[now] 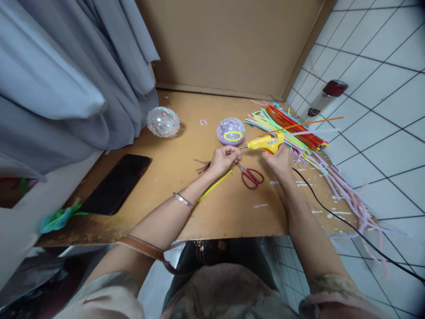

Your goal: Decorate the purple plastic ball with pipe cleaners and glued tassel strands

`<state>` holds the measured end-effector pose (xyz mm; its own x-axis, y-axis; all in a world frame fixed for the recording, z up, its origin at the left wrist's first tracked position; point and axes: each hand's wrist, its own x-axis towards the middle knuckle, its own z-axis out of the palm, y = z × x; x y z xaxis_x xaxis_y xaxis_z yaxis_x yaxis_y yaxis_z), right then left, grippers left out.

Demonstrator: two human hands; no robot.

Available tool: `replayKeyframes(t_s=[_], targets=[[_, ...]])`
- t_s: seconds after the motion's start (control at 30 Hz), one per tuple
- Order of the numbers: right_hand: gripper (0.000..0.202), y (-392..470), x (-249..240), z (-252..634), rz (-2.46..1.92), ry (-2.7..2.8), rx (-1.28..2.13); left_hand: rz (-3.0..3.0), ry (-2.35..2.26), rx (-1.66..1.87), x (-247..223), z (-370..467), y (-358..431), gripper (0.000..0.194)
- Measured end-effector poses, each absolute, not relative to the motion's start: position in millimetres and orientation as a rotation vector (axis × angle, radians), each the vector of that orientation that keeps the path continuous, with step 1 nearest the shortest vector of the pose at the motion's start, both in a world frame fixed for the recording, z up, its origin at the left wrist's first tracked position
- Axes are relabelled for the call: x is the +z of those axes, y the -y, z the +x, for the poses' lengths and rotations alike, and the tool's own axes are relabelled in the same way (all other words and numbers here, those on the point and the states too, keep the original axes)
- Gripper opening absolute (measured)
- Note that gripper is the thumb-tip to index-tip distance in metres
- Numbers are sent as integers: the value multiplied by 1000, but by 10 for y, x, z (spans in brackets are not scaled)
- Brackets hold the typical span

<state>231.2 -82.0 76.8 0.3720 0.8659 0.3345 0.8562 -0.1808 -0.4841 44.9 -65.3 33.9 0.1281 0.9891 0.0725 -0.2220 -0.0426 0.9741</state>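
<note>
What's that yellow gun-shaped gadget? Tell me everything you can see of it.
The yellow glue gun has a plastic-looking body with a small label, too small to read, and a slim, metallic-looking nozzle. The right hand grips its handle, largely hiding it and any trigger. It lies roughly level, its nozzle pointing left, close to the left hand's fingertips; whether they touch is unclear. A pale stick seems to extend from its rear, and a black cord emerges below the gripping hand.

Left of the glue gun (265, 143), the left grip (223, 160) hides the scissors' (246, 171) tips. Right of it, the cord (315, 198) leaves my view.
</note>
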Motion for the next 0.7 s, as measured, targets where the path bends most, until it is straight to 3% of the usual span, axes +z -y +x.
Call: replayKeyframes(t_s=[0.7], targets=[[49,835,814,2290,-2075,1462,-13,1206,-947,1255,303,416,612,15]])
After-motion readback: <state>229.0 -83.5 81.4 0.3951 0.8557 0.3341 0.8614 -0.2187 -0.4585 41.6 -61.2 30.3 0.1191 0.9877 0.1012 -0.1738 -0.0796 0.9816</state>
